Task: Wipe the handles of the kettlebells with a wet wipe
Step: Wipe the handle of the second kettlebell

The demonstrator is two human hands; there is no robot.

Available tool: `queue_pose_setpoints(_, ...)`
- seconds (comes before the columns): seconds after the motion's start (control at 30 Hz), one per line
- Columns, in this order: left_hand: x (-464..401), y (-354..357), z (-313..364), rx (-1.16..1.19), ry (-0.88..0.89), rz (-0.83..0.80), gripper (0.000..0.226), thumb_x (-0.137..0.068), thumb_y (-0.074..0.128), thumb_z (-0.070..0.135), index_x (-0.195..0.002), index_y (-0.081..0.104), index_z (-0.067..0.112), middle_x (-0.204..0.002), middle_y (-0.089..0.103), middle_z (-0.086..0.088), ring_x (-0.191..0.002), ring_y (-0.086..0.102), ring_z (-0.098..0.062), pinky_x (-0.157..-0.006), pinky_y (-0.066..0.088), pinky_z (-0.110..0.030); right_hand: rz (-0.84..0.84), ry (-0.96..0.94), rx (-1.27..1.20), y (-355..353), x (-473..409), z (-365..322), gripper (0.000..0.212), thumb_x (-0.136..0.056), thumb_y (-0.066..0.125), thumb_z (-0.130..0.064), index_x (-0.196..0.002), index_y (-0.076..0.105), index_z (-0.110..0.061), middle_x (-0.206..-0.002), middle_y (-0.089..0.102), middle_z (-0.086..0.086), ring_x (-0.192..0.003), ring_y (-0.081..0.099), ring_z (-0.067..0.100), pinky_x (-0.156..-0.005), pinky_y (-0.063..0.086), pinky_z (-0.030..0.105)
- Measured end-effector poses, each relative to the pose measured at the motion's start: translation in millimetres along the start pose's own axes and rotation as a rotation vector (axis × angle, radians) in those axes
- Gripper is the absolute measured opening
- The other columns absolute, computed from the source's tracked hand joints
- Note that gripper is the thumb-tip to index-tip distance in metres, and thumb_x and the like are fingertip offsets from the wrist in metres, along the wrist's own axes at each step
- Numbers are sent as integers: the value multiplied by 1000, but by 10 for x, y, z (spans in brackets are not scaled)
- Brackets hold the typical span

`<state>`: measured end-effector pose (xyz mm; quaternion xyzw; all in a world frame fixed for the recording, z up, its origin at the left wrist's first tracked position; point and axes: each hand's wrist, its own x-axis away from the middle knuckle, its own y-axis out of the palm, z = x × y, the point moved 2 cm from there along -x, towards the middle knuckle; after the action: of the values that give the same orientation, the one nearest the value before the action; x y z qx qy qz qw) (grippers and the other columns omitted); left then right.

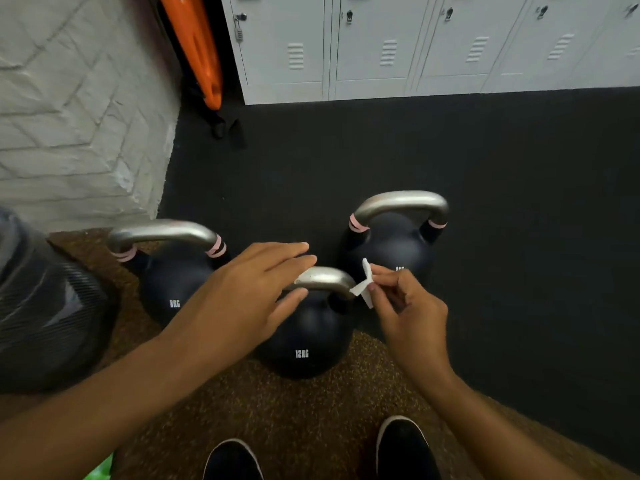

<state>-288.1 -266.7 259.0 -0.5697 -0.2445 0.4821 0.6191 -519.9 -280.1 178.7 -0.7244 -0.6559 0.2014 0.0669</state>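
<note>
Your left hand (242,289) lies flat and loose over the left end of the silver handle (325,277) of the nearest kettlebell (304,337), the one marked 12KG. Its fingers (291,261) stretch out across the top of the bar and the thumb sits just under it, so the hand rests there rather than clenching; whether it truly grips the bar you cannot tell from here.

Your right hand (405,303) is at the other end of that same handle, pinching a small crumpled white wipe (363,285) between thumb and fingertips. The wipe touches the right bend of the handle, where the bar curves down toward the black ball.

Beyond your left hand stands a second kettlebell (173,285), marked 8KG, its handle (162,232) banded in pink at both ends and untouched. Beyond your right hand, just past the wipe, stands a third kettlebell (391,247) with the same pink bands on its handle (401,202), also untouched.

The nearest kettlebell and the 8KG one sit on a brown speckled mat (294,417) under your wrists; the third rests on the black floor (519,237). Your two dark shoes (403,445) show below your forearms. Far ahead of both hands run grey lockers (415,46), and a white brick wall (69,116) rises off to the left.
</note>
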Motion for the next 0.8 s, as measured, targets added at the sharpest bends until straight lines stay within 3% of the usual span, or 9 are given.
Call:
queue_pose_setpoints(0.17,-98,125,-37,-108,83,52,32,-96,65,24,-125,71,15,-132,67,-2,-121,63,-19,-101,53,-34,0,122,-86,222,102,253,20,-93,69,-5,-100,71,-24,-114,72,-21,-109,68,-4,-95,57,24)
queue_pose_setpoints(0.27,13,238,-53,-166,107,33,36,-98,54,28,-127,70,14,-137,64,-3,-126,61,-20,-107,47,-33,22,130,-92,320,149,311,29,-94,69,-8,-117,71,-26,-119,72,-18,-111,66,-6,-97,55,21)
queue_pose_setpoints(0.4,224,293,-97,-162,58,46,42,-95,63,25,-134,65,10,-144,59,-5,-131,57,-22,-110,43,-35,101,26,-10,429,213,332,41,-94,69,-6,-134,66,-18,-132,67,-11,-121,63,-4,-104,51,23)
queue_pose_setpoints(0.53,303,242,-175,-161,-16,94,43,-94,63,24,-135,65,11,-147,56,-6,-134,55,-23,-115,39,-32,138,-75,0,438,159,259,40,-91,71,-2,-130,68,-12,-129,68,-9,-119,64,-2,-103,52,25)
queue_pose_setpoints(0.67,460,356,-51,-157,12,76,42,-95,64,23,-135,65,10,-147,57,-6,-138,52,-24,-111,45,-43,76,-217,54,405,34,129,35,-93,69,-3,-127,70,-10,-131,67,-7,-125,62,1,-106,50,25)
queue_pose_setpoints(0.8,531,414,-10,-200,-9,50,44,-93,65,25,-134,65,8,-146,58,-8,-138,52,-25,-110,45,-43,35,-355,117,421,48,85,32,-93,68,-7,-125,71,-8,-133,66,0,-129,60,7,-109,48,26)
